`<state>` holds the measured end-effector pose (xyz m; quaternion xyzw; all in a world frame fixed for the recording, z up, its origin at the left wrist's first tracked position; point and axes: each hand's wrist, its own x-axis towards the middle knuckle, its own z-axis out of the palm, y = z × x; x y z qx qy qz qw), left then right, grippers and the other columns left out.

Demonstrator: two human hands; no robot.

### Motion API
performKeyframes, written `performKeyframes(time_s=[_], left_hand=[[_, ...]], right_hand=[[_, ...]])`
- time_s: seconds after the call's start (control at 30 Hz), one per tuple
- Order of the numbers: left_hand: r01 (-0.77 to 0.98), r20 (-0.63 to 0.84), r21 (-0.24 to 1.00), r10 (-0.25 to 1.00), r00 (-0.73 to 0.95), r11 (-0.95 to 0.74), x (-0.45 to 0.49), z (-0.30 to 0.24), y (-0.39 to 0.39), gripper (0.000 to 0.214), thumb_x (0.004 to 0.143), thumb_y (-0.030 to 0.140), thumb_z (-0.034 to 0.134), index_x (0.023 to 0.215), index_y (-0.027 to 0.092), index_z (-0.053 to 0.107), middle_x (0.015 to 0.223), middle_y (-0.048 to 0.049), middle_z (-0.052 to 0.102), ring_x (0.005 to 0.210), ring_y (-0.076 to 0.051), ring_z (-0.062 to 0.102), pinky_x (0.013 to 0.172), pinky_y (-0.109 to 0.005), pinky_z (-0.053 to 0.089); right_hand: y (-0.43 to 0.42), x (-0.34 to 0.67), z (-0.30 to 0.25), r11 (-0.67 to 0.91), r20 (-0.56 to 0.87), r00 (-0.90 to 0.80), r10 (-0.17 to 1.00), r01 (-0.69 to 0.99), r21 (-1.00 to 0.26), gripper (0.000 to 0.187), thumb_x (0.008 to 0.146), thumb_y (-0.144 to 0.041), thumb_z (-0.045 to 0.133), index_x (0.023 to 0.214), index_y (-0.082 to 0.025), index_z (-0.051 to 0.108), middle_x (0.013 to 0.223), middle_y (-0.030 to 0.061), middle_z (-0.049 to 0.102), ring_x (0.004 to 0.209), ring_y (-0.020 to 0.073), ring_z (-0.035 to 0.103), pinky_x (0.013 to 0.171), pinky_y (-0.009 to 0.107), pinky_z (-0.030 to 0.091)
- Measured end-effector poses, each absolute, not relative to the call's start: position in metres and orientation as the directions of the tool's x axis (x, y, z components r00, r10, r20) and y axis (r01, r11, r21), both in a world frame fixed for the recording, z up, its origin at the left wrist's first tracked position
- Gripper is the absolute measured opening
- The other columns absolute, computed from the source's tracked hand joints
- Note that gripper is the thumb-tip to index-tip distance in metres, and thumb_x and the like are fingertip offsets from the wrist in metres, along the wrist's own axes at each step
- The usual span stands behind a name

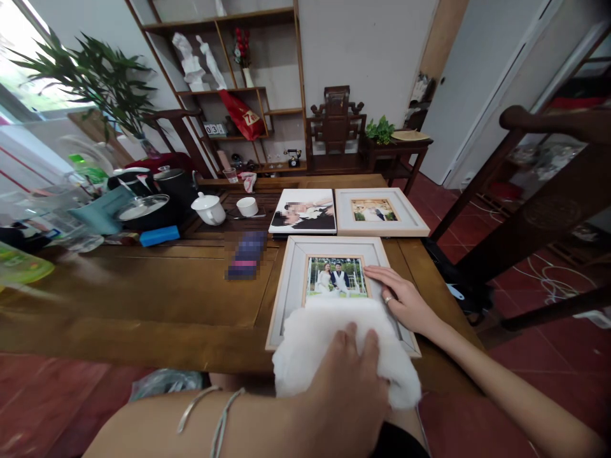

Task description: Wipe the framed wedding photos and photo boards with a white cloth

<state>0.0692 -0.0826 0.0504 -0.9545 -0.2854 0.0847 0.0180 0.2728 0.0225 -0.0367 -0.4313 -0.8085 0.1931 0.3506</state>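
Pressing white cloth [305,356] over near part of picture frame [294,273] with left hand [351,372], fingers spread on top; can't tell about any pinch. Lying directly under left fingers, widest side to side. Resting right hand [405,299] on frame's right, fingers straight beside photo [337,275]. On wooden surface [143,292], facing shelves [300,63].

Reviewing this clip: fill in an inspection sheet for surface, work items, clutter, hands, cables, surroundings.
Surface: brown wooden table
Work items: framed photo, its lower part covered by white cloth
Clutter: lidded white cup, blue box, pixelated item (unidentifiable)
Hands: left hand on the cloth, grip unclear; right hand on the frame, fingers extended
Cables: white cables on the floor, right side
Surroundings: carved chair, shelf unit, leafy plant
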Motion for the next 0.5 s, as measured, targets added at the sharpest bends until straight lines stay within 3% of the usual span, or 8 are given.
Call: performKeyframes(time_s=[0.17, 0.3, 0.4, 0.5], left_hand=[[0.736, -0.161, -0.172, 0.756, 0.635, -0.655, 0.07, 0.034, -0.027, 0.031, 0.091, 0.028, 0.049, 0.112, 0.017, 0.068, 0.149, -0.0147, 0.034, 0.133, -0.041, 0.035, 0.095, -0.051, 0.041], [0.823, -0.163, -0.228, 0.854, 0.494, -0.52, 0.069, 0.026, 0.023, 0.029, 0.089, 0.024, 0.053, 0.114, 0.02, 0.068, 0.155, -0.0081, 0.021, 0.142, -0.038, 0.014, 0.109, -0.054, 0.027], [0.799, -0.11, -0.263, 0.839, 0.533, -0.541, 0.069, 0.025, 0.042, 0.028, 0.091, 0.02, 0.05, 0.111, 0.018, 0.069, 0.157, -0.0064, 0.013, 0.144, -0.035, 0.006, 0.113, -0.052, 0.019], [0.742, -0.126, -0.239, 0.778, 0.616, -0.626, 0.072, 0.029, 0.037, 0.027, 0.09, 0.021, 0.051, 0.108, 0.019, 0.07, 0.156, -0.0065, 0.019, 0.142, -0.035, 0.017, 0.11, -0.05, 0.026]], right_hand=[[0.022, 0.273, -0.038, 0.564, 0.411, -0.386, 0.826, 0.567, -0.601, 0.06, 0.073, -0.001, 0.039, 0.125, -0.022, 0.058, 0.13, 0.0074, 0.06, 0.125, 0.0236, 0.051, 0.108, 0.053, 0.039], [0.023, 0.273, -0.038, 0.579, 0.427, -0.391, 0.815, 0.561, -0.591, 0.061, 0.072, 0.0, 0.038, 0.125, -0.022, 0.058, 0.129, 0.0073, 0.06, 0.124, 0.023, 0.051, 0.108, 0.052, 0.039], [0.023, 0.272, -0.038, 0.578, 0.43, -0.386, 0.816, 0.559, -0.595, 0.062, 0.07, 0.0, 0.039, 0.125, -0.022, 0.058, 0.129, 0.0072, 0.06, 0.124, 0.0231, 0.051, 0.108, 0.052, 0.039], [0.022, 0.272, -0.038, 0.572, 0.433, -0.374, 0.82, 0.556, -0.603, 0.06, 0.07, 0.0, 0.04, 0.123, -0.022, 0.059, 0.128, 0.0079, 0.061, 0.123, 0.024, 0.052, 0.107, 0.052, 0.039]])
